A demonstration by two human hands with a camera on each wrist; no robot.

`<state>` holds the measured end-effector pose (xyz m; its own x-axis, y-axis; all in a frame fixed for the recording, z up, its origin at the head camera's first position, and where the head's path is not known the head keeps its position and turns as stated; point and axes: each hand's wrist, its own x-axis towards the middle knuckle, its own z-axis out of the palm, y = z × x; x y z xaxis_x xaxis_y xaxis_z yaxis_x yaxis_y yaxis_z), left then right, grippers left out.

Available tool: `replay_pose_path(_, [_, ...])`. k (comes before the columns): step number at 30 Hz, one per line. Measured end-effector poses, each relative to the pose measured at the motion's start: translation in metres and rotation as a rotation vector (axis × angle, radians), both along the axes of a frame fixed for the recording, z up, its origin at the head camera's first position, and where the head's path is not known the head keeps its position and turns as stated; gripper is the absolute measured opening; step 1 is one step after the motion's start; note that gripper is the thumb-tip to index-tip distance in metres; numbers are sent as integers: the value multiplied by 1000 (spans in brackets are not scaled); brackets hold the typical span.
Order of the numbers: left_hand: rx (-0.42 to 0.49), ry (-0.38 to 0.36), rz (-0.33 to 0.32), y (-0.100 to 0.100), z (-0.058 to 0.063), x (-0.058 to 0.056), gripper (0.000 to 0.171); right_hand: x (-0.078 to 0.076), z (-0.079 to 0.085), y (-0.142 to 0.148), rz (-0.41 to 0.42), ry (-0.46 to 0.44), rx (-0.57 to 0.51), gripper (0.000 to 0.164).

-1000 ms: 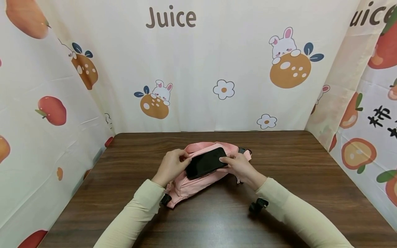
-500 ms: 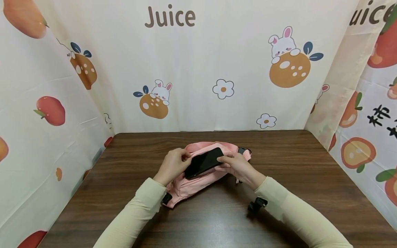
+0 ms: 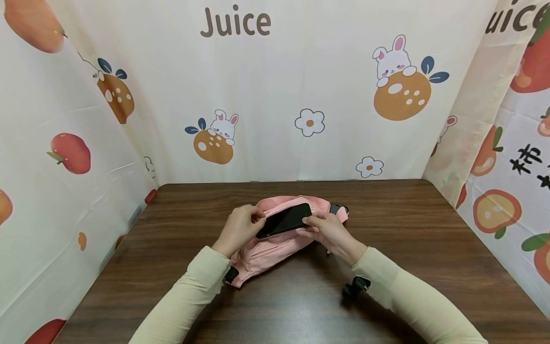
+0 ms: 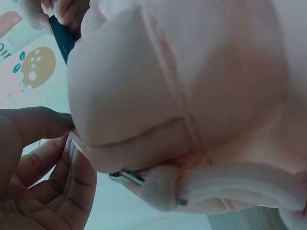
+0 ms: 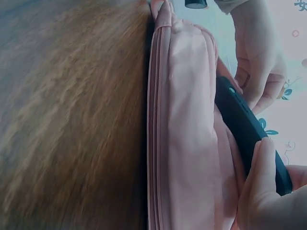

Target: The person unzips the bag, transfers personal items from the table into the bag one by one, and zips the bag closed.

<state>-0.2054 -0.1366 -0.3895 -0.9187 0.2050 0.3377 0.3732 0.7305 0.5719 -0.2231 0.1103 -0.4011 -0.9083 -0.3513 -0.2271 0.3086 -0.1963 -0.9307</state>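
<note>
A pink waist bag (image 3: 266,255) lies slantwise on the table, its upper side open. My right hand (image 3: 333,234) holds a black smartphone (image 3: 283,221) by its right end, thumb on the screen. The phone lies along the bag's opening, and in the right wrist view the side of the phone (image 5: 245,128) is partly inside, behind the front pink fabric. At the phone's left end, my left hand (image 3: 240,228) pinches the bag's edge; in the left wrist view the thumb and fingers of this hand (image 4: 29,129) meet at the fabric rim. The phone's lower part is hidden.
The brown wooden table (image 3: 408,229) extends around the bag. Black buckles (image 3: 230,274) sit at the bag's ends, with a pink strap (image 3: 275,201) behind it. A printed curtain (image 3: 275,86) hangs along the back and both sides.
The phone has tilted, its near edge shifting back and up over the bag, so its visible face looks narrower. The left hand stays almost in place; the right hand has shifted slightly.
</note>
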Motion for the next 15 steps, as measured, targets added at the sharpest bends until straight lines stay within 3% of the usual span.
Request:
replay_pose_path(10, [-6, 24, 6, 2, 1, 0, 6, 1, -4, -20, -83, 6, -55, 5])
replay_pose_path(15, [-6, 51, 7, 3, -1, -1, 7, 0, -6, -29, -72, 2, -30, 18])
